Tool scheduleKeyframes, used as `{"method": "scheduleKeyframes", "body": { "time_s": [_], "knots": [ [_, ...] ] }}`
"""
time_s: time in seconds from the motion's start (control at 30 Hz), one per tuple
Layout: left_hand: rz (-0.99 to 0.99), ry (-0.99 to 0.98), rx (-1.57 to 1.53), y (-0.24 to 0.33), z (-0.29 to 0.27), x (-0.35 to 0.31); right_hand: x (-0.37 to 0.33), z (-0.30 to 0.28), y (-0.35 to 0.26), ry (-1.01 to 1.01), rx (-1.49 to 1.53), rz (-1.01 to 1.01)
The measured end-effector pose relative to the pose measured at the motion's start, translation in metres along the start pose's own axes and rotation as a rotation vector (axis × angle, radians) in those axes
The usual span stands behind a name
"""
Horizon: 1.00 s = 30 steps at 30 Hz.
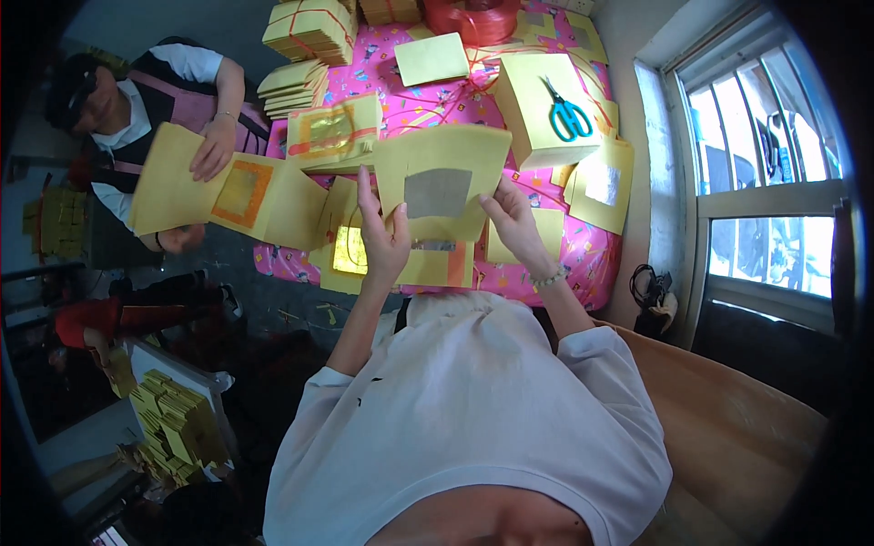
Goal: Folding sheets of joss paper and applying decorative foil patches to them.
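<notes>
the left hand [384, 238] and the right hand [512, 218] both hold up one square yellow paper sheet with a grey foil patch at its centre [442, 182], each pinching a lower corner between thumb and fingers, so the sheet hangs flat and open between the two grips, its foil face turned toward the wearer. holding it by the edges keeps the fingers off the patch. just below the grips lies a loose pile of yellow sheets with gold and orange squares [401, 259], on a table under a pink patterned cloth [564, 259]. beyond the right grip, farther up the table, blue-handled scissors [568, 117] rest on a thick stack of plain yellow paper [533, 114], kept flat by their weight, it seems. beyond the left grip sits a bundle of yellow sheets tied with red string [311, 29]. off to the left, another person's hand [213, 148] presses on a yellow sheet with an orange-bordered gold square [238, 196].
</notes>
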<state>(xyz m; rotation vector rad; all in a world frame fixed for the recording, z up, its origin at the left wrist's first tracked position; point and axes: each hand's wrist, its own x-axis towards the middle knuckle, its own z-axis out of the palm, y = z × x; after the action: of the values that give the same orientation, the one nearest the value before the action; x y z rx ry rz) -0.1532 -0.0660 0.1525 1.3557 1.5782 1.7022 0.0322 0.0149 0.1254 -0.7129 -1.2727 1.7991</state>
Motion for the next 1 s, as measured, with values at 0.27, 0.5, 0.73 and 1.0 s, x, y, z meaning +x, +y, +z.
{"method": "scheduleKeyframes", "body": {
  "time_s": [0.27,0.5,0.73,1.0],
  "knots": [
    [-0.120,-0.034,-0.109,-0.081,-0.010,-0.031,-0.010,0.009,0.033,0.102,-0.361,-0.171],
    [-0.139,-0.052,-0.173,-0.072,-0.010,-0.020,-0.005,-0.001,0.033,0.096,-0.360,-0.154],
    [-0.630,-0.296,-0.262,-0.050,-0.034,0.006,-0.002,-0.005,-0.003,-0.067,-0.183,0.150],
    [-0.923,-0.252,-0.341,-0.084,-0.030,-0.030,-0.026,-0.026,0.038,-0.032,-0.241,0.460]
  ]
}}
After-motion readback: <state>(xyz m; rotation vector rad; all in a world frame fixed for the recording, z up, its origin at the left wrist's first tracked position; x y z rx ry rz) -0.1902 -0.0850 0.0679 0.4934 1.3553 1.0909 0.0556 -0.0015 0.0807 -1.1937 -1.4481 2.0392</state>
